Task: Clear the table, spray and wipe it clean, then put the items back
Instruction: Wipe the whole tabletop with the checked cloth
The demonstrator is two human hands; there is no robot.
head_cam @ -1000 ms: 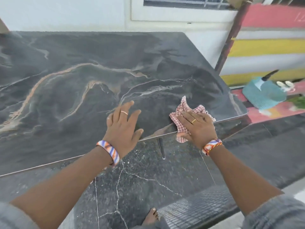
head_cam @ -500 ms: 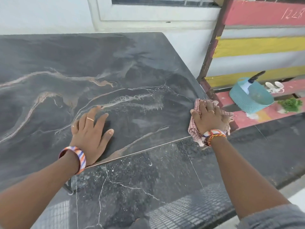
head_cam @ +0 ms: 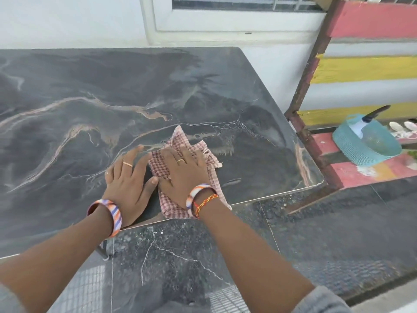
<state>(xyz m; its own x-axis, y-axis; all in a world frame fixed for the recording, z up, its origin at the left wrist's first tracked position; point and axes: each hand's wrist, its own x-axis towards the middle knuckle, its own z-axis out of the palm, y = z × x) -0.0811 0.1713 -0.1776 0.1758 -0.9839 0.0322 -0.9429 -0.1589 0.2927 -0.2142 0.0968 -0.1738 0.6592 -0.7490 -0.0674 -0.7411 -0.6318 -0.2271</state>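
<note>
Forearms: both are reaching forward from the bottom of the view, grey sleeves pushed back, and are converging near the table's front edge.
Left hand (head_cam: 129, 184): it is lying palm down on the bare tabletop, fingers spread and grasping nothing; its thumb is touching the cloth's left edge. A striped bangle (head_cam: 112, 216) is sitting on the wrist.
Right hand (head_cam: 182, 175): it is pressing flat on the cloth with fingers extended, not clenched around it. A matching bangle and a braided thread are circling the wrist.
Cloth (head_cam: 191, 145): the red-checked rag is lying crumpled on the table, under the right hand, its near corner hanging over the front edge.
Table (head_cam: 112, 86): its dark marbled top is showing nothing else on it.
Basket (head_cam: 365, 143): the teal mesh basket is sitting on the painted bench to the right, well apart from the table.
</note>
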